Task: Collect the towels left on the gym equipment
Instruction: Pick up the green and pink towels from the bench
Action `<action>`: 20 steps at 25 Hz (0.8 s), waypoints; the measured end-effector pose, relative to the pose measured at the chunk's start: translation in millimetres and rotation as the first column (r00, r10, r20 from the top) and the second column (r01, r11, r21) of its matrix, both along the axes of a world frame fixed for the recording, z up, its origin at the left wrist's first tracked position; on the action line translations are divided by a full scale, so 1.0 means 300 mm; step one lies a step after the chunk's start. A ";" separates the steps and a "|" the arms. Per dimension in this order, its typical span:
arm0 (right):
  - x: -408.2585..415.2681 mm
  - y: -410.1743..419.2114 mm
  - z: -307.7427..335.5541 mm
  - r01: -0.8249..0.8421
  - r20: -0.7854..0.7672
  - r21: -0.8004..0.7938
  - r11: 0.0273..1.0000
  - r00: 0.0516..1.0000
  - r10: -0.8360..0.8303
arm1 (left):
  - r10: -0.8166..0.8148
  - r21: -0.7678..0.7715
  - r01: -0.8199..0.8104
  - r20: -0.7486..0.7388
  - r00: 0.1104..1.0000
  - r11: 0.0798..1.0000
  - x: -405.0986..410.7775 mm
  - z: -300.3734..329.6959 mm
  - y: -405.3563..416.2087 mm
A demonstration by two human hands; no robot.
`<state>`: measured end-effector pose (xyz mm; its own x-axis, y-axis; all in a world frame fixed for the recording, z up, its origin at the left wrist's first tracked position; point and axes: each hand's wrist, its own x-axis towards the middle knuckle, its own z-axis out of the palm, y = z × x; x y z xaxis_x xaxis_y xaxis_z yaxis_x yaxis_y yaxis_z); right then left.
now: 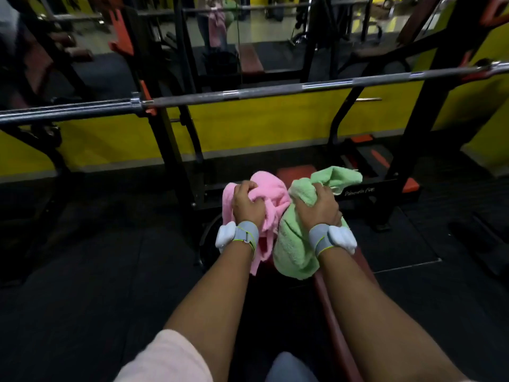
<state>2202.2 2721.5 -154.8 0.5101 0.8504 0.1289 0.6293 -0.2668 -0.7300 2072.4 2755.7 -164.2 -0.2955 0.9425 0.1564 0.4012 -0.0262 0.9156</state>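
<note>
- Gripping a bunched pink towel, the left hand has its fingers curled into the cloth; it sits just left of the red bench, below and in front of the barbell.
- Pink towel: crumpled, a loose end hanging down past the left wrist; it touches the green towel on its right side and lies partly over the bench's near left edge.
- Left wrist: grey strap with a white device on the outer side.
- Green towel: crumpled, held over the bench, one part raised above the right hand and a larger fold hanging below it.
- Right hand: fingers and thumb clamped round the green towel, directly over the bench.
- Right wrist: grey strap with a white device.
- Barbell: bare steel bar resting across the black rack, running from lower left to upper right beyond the bench.
- Yellow wall panel: behind the rack, beyond the bench head.
- Mirror: above the panel, showing blurred pink and green shapes.
- Dark floor: on both sides of the bench.
</note>
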 end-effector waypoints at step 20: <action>-0.099 0.467 -1.513 -0.218 -0.251 -0.672 0.708 0.966 0.059 | -0.127 -0.798 -0.048 -0.155 0.980 0.601 -0.161 -1.567 0.274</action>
<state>2172.4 2861.8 -608.5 0.3251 0.7231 -0.6095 0.5656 -0.6652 -0.4874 2023.9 2837.9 -634.2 -0.3042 0.7273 -0.6152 0.5725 0.6557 0.4922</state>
